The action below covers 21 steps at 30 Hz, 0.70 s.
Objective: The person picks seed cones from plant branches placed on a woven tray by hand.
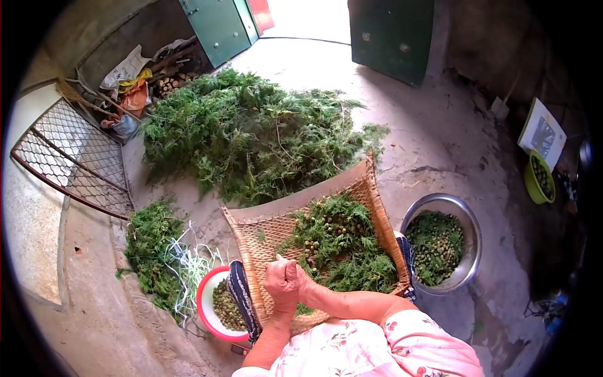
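A woven wicker basket (248,251) rests across my lap, with green conifer sprigs (361,273) and small round green cones (311,245) in it. Over its near left part, my left hand (279,283) is closed, fingers curled in. My right hand (303,284) meets it, also closed, the two pressed together. Whatever lies between the fingers is hidden or too small to name. Left of my knee stands a red-rimmed bowl (206,305) with many cones. On the right is a metal basin (474,251) holding cones mixed with green bits.
A large heap of cut conifer branches (251,132) lies ahead on the concrete floor. Beside the bowl are a smaller green pile (151,245) and pale plastic strips (188,270). A mesh panel (75,151) leans at left; a yellow-green basin (540,179) stands far right. Green doors (392,38) open ahead.
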Motion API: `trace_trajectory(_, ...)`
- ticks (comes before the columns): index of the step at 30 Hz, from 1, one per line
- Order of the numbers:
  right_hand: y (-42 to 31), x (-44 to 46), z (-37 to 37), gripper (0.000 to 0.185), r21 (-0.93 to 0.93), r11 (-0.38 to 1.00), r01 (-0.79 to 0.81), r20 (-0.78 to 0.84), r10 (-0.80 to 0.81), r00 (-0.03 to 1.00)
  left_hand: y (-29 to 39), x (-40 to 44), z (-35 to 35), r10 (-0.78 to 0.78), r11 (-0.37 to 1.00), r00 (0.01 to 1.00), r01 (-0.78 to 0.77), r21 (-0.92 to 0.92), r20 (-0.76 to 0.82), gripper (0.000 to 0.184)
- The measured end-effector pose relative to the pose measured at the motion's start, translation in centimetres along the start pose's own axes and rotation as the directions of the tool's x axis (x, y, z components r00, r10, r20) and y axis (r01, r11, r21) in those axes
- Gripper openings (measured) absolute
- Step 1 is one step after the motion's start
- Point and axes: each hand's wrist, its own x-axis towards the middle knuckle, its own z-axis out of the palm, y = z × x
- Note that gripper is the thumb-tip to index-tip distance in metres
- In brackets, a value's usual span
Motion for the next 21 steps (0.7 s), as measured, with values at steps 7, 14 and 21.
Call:
trace_trajectory(7, 0.2, -0.9, 4.8, 0.036, -0.153, 0.988, -0.032, -0.343, -0.022, 0.939, 0.0, -0.4, 0.1, 0.066, 0.996, 0.997, -0.069, -0.057, -0.042, 0.019)
trace_trajectory(14, 0.0, -0.3, 3.2, 0.039, -0.236, 0.972, 0.009, 0.178, 0.035, 0.983, 0.4, -0.4, -0.1, 0.039, 0.994, 0.998, -0.044, -0.103, -0.050, 0.024)
trace_trajectory(21, -0.3, -1.0, 4.6, 0.030, -0.184, 0.981, 0.056, -0.360, -0.120, 0.925, 0.7, -0.2, -0.1, 0.096, 0.992, 0.993, -0.101, -0.076, -0.067, 0.022)
